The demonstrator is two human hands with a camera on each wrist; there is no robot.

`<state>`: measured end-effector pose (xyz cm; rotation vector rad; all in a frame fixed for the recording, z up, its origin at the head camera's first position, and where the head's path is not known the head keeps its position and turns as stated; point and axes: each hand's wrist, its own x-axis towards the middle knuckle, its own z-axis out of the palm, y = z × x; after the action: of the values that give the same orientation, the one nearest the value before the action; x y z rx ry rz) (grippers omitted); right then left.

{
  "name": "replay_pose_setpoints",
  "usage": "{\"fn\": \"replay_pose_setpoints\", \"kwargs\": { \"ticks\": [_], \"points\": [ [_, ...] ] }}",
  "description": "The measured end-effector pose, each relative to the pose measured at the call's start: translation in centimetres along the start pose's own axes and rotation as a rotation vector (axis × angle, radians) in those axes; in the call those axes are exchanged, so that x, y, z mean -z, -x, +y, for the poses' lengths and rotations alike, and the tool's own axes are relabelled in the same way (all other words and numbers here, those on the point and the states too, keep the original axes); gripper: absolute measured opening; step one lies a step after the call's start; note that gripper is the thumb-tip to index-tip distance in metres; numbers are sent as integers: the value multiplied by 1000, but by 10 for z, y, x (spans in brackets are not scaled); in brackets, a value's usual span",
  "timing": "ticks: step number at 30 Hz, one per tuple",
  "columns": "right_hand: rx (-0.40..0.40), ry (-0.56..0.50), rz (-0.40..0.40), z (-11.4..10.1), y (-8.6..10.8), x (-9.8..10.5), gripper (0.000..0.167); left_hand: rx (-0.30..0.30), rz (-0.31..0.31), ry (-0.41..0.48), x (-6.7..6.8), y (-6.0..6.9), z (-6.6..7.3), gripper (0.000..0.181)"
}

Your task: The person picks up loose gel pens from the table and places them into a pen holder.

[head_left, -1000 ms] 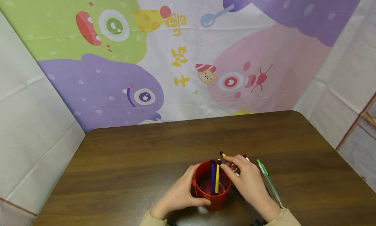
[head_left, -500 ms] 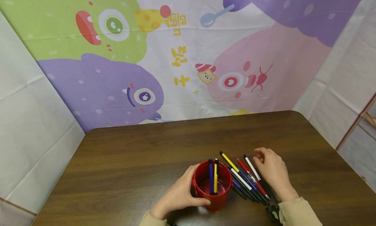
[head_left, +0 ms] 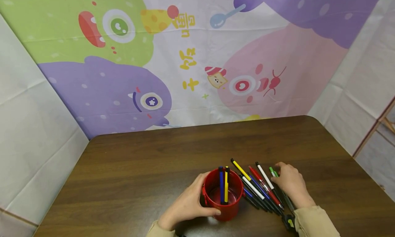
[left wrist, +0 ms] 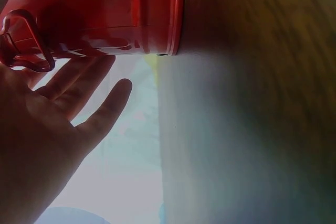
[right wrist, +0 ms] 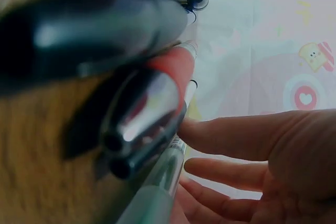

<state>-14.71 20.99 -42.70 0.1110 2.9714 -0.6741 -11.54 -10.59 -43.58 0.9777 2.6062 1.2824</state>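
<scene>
My left hand (head_left: 191,202) rests around the left side of a small red pail (head_left: 226,213), thumb in front and fingers behind. The pail stands upright; its side and wire handle (left wrist: 37,40) show in the left wrist view. Inside lean a blue pen (head_left: 221,187) and a yellow pen (head_left: 226,189). My right hand (head_left: 291,183) is over a green pen (head_left: 273,172) lying on the table, partly covering it. In the right wrist view, its thumb and fingers (right wrist: 226,135) are spread beside the clear green barrel (right wrist: 163,177); contact is unclear.
Several pens lie between pail and right hand, among them a yellow-capped one (head_left: 240,169), a red one (head_left: 262,182) and white-capped ones (head_left: 264,175). The brown table (head_left: 154,154) ends at a cartoon cloth backdrop (head_left: 197,103).
My right hand has left the pail, where the yellow pen now leans beside the blue one, moved right past the pens, then lowered to the green pen. The left hand has stayed put.
</scene>
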Motion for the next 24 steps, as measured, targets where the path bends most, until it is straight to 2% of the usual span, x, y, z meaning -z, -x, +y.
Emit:
{"fn": "replay_pose_setpoints", "kwargs": {
  "ticks": [7, 13, 24],
  "points": [
    [18, 6, -8, 2, -1, -4, 47, 2, -3, 6, 0, 0, 0, 91],
    [6, 4, 4, 1, -2, -6, 54, 17, -9, 14, 1, 0, 2, 91],
    [7, 19, -9, -2, -1, -4, 45, 6, -4, 13, 1, 1, 1, 91]
  ]
}}
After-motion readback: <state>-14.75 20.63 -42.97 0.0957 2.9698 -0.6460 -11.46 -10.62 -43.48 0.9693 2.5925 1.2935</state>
